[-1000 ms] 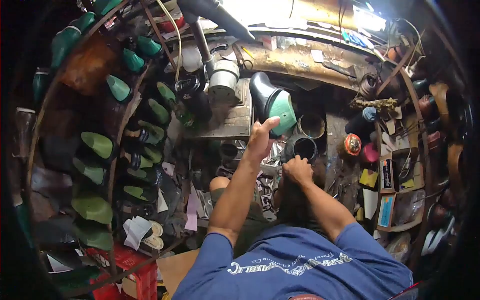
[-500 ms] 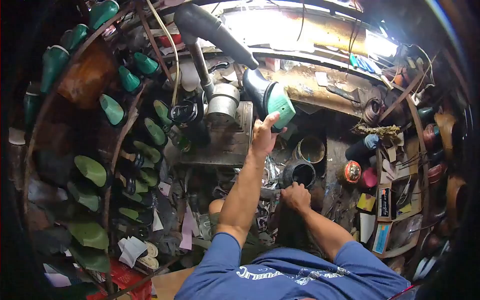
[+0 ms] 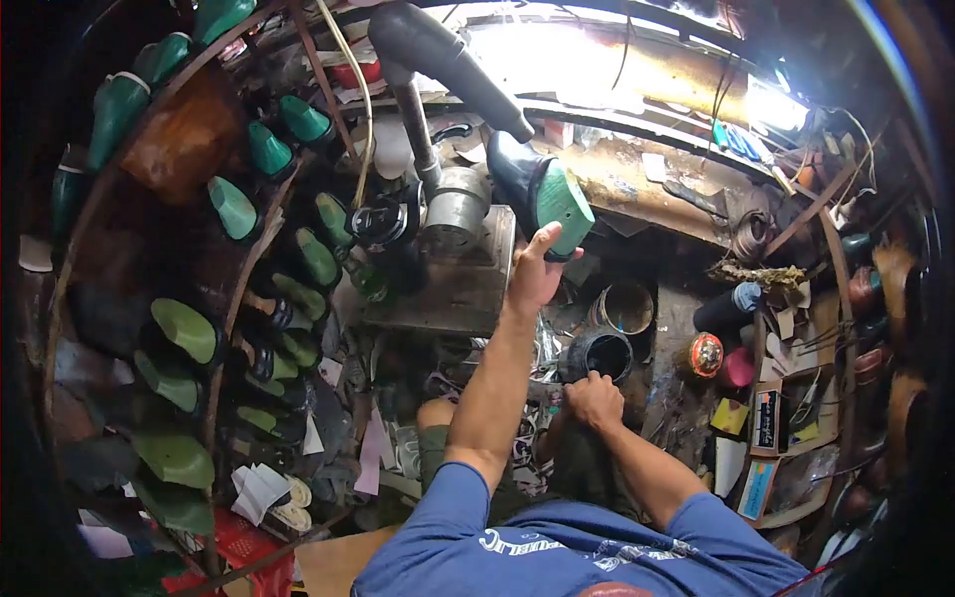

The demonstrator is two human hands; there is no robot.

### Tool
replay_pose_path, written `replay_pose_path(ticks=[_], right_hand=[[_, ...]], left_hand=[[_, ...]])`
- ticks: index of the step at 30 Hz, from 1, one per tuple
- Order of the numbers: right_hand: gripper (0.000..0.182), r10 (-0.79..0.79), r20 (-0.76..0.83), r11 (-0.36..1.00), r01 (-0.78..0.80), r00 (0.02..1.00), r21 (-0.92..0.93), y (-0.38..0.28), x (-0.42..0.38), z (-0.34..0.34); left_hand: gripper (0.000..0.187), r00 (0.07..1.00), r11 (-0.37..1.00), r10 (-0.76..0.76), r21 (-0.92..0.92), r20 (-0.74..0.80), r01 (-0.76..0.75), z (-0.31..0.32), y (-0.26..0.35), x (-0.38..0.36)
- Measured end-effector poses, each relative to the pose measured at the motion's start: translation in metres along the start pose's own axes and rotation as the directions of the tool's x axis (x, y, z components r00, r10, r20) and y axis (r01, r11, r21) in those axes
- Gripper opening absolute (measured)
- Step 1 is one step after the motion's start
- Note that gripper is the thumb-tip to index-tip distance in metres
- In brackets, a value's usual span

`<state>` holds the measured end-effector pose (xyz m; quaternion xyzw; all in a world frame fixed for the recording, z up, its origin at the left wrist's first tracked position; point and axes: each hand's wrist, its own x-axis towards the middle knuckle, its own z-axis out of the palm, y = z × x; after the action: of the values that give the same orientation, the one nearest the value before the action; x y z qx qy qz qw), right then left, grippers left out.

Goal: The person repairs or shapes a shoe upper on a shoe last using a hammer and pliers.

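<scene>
My left hand [image 3: 540, 269] grips the green heel end of a shoe last [image 3: 564, 207], thumb on the sole side. Black upper material [image 3: 514, 167] covers its toe part, which points up and left below the end of a dark metal arm [image 3: 453, 72]. Closed fingers of my right hand [image 3: 595, 400] rest at the near rim of a black pot [image 3: 625, 360]; whether they hold anything is too small to tell.
Racks of green shoe lasts [image 3: 184, 331] fill the left side. Behind the pot stands an open can [image 3: 625, 306]. Boxes [image 3: 766, 418], a red-topped jar [image 3: 705, 354] and a pink lid [image 3: 736, 366] lie at the right. A cluttered wooden shelf [image 3: 637, 199] runs along the back.
The whole view has shifted slightly, with the surroundings further right. My left hand still holds the last, tilted about the same. My right hand stays near the pot, its fingers now at the rim.
</scene>
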<state>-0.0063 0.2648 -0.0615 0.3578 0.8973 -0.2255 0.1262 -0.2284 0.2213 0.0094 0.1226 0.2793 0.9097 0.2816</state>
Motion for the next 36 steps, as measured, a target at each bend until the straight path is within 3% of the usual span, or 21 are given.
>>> replay_pose_path(ticks=[24,36], right_hand=[[0.054,-0.017,-0.013,1.000,0.017,1.000,0.018,0.004,0.004,0.007],[0.057,-0.040,-0.029,0.999,0.041,0.999,0.022,0.007,0.002,0.007]], left_hand=[[0.036,0.995,0.994,0.025,-0.109,0.099,-0.014,0.022,0.002,-0.007],[0.031,0.999,1.000,0.023,-0.014,-0.022,-0.023,0.037,0.006,0.007]])
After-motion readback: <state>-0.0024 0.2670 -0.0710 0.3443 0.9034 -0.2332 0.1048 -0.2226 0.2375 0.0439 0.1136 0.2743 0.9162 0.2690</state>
